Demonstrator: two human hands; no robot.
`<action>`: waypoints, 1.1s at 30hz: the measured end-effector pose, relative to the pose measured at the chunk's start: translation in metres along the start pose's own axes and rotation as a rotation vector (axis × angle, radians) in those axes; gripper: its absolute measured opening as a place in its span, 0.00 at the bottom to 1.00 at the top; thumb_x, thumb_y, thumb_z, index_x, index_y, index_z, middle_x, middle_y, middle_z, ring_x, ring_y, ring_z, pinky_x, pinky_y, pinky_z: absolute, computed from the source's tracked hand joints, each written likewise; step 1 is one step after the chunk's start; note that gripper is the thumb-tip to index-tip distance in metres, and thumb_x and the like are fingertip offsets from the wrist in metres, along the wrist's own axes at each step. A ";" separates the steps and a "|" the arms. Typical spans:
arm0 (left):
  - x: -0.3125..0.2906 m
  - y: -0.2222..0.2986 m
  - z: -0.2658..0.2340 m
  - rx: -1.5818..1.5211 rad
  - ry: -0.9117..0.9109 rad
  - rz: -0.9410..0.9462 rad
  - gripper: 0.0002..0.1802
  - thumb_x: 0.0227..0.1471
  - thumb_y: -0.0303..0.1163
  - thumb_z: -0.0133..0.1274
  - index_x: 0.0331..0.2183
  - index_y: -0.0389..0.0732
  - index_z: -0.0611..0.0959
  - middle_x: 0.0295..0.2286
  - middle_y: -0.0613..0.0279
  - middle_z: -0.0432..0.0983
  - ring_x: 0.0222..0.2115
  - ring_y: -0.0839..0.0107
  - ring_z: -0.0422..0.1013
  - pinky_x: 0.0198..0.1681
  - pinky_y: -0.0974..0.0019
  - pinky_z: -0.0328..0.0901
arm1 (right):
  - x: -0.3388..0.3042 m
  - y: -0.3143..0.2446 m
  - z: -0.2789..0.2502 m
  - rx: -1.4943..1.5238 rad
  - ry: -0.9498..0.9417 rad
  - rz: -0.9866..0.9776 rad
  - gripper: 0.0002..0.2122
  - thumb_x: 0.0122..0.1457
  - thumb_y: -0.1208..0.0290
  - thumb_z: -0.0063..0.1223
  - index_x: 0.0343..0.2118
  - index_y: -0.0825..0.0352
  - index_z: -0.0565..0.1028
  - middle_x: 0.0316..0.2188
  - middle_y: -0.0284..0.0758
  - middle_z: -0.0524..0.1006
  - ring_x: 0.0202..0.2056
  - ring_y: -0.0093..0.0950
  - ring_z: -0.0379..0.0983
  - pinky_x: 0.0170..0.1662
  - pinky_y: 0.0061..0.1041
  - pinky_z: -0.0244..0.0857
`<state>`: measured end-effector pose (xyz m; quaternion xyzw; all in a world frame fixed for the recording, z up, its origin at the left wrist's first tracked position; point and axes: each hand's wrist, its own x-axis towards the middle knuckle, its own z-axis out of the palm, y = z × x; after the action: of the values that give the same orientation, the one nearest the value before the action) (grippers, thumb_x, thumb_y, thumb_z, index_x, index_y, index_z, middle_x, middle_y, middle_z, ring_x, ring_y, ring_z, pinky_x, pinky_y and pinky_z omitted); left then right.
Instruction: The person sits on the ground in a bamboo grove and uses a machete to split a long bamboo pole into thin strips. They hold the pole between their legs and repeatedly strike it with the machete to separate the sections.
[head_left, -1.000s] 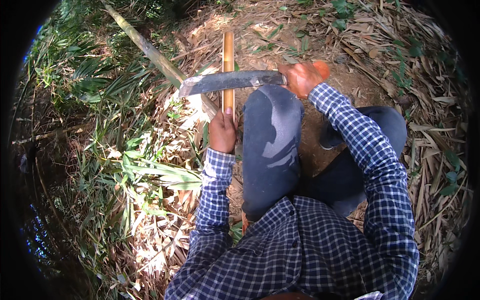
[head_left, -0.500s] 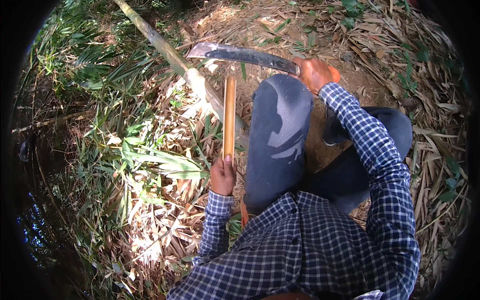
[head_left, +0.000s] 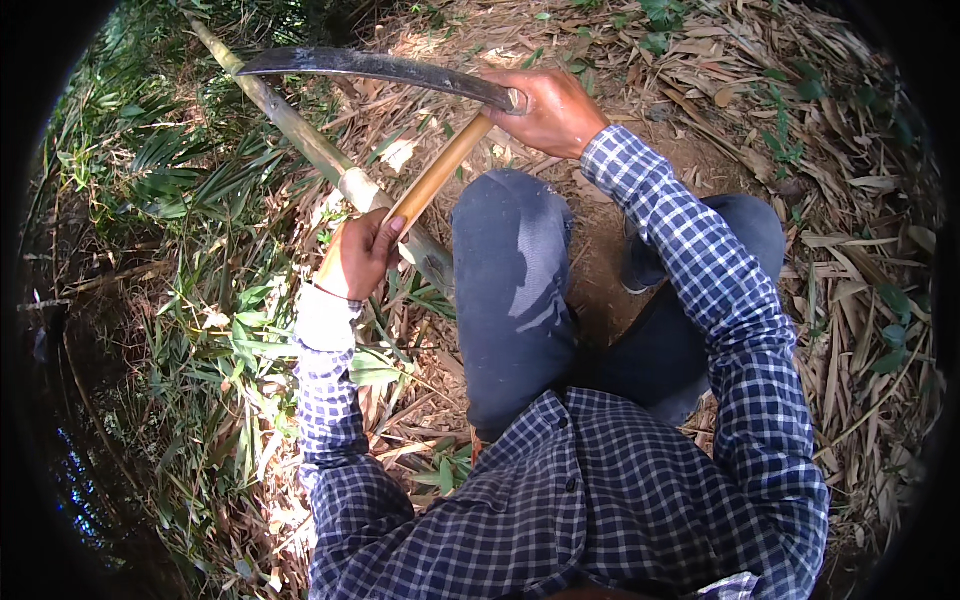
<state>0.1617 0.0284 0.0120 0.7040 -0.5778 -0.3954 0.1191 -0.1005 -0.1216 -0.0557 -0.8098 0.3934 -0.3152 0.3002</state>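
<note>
My left hand point(head_left: 354, 252) is closed around the lower end of a split bamboo strip point(head_left: 440, 172), thumb lying along it. The strip slants up to the right, and its far end reaches the base of the blade beside my right hand point(head_left: 552, 110). That hand is wrapped round the handle of a curved machete point(head_left: 375, 66), hiding the handle. Its long dark blade stretches leftward, passing above a bamboo pole in the picture. Whether the strip's tip touches the blade or my fingers, I cannot tell.
A long bamboo pole point(head_left: 300, 130) lies slantwise on the ground, from far left to beside my bent knee point(head_left: 512, 225). Green leaves point(head_left: 255, 330) and undergrowth are at the left. Dry bamboo leaves point(head_left: 850, 300) cover the ground at the right.
My left hand has moved up and left, tilting the bamboo strip to the right. The machete has come up and left, and its base now meets the strip's far end.
</note>
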 end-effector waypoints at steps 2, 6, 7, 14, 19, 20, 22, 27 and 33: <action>0.006 0.020 -0.026 0.193 -0.117 0.032 0.22 0.61 0.44 0.45 0.25 0.35 0.76 0.10 0.64 0.66 0.11 0.74 0.64 0.17 0.66 0.59 | -0.002 -0.012 -0.010 -0.009 -0.141 0.124 0.23 0.54 0.57 0.59 0.46 0.70 0.75 0.32 0.50 0.79 0.33 0.38 0.78 0.42 0.39 0.71; 0.021 0.043 -0.056 0.573 -0.069 0.257 0.18 0.59 0.41 0.46 0.28 0.36 0.77 0.14 0.57 0.72 0.16 0.59 0.71 0.24 0.58 0.63 | -0.010 -0.002 -0.002 -0.057 -0.110 0.144 0.23 0.54 0.55 0.59 0.44 0.73 0.76 0.29 0.49 0.79 0.31 0.39 0.78 0.41 0.37 0.72; 0.020 0.052 -0.061 0.668 0.048 0.291 0.16 0.58 0.40 0.47 0.29 0.36 0.78 0.14 0.57 0.72 0.16 0.57 0.70 0.24 0.57 0.63 | -0.011 0.000 0.003 -0.032 -0.063 0.151 0.23 0.54 0.55 0.58 0.43 0.73 0.76 0.28 0.48 0.79 0.30 0.38 0.78 0.39 0.37 0.72; 0.031 0.045 -0.016 -0.115 0.909 0.411 0.08 0.56 0.31 0.54 0.33 0.35 0.79 0.28 0.62 0.76 0.32 0.74 0.71 0.38 0.71 0.66 | -0.005 -0.001 -0.002 0.048 0.096 0.383 0.20 0.55 0.54 0.57 0.36 0.71 0.78 0.21 0.42 0.77 0.23 0.31 0.74 0.29 0.34 0.69; 0.084 0.048 0.051 -0.558 0.165 0.065 0.19 0.58 0.41 0.50 0.42 0.35 0.77 0.33 0.58 0.77 0.36 0.72 0.74 0.39 0.69 0.68 | -0.004 0.009 0.014 0.369 0.222 0.536 0.19 0.53 0.58 0.58 0.33 0.74 0.77 0.20 0.42 0.78 0.24 0.30 0.76 0.30 0.32 0.68; 0.097 0.054 0.055 -0.689 0.055 0.069 0.20 0.59 0.42 0.48 0.45 0.34 0.74 0.36 0.57 0.77 0.37 0.70 0.74 0.40 0.68 0.68 | -0.002 0.005 0.015 0.445 0.211 0.569 0.18 0.52 0.59 0.58 0.32 0.74 0.77 0.21 0.41 0.78 0.25 0.28 0.75 0.30 0.30 0.68; 0.118 0.068 0.063 -0.891 -0.016 0.135 0.21 0.61 0.41 0.45 0.47 0.34 0.72 0.38 0.56 0.76 0.39 0.69 0.73 0.41 0.67 0.69 | -0.005 -0.007 0.012 0.593 0.201 0.640 0.17 0.52 0.61 0.59 0.31 0.75 0.77 0.21 0.39 0.78 0.25 0.24 0.74 0.29 0.27 0.67; 0.145 0.070 0.069 -1.037 0.096 0.197 0.13 0.62 0.33 0.40 0.42 0.35 0.71 0.36 0.55 0.75 0.37 0.65 0.74 0.41 0.65 0.70 | -0.007 -0.012 0.012 0.494 0.214 0.527 0.20 0.52 0.60 0.60 0.38 0.74 0.76 0.24 0.41 0.78 0.26 0.28 0.75 0.30 0.29 0.68; 0.129 0.009 0.034 -1.065 -0.052 0.035 0.10 0.63 0.30 0.38 0.41 0.35 0.69 0.25 0.64 0.66 0.20 0.76 0.63 0.23 0.72 0.64 | -0.017 0.006 -0.003 -0.063 0.057 0.236 0.18 0.51 0.60 0.61 0.35 0.72 0.77 0.16 0.40 0.75 0.18 0.29 0.73 0.23 0.32 0.66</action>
<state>0.1339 -0.0818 -0.0588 0.5263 -0.3113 -0.6493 0.4522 -0.1138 -0.1113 -0.0634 -0.7576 0.5041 -0.2881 0.2982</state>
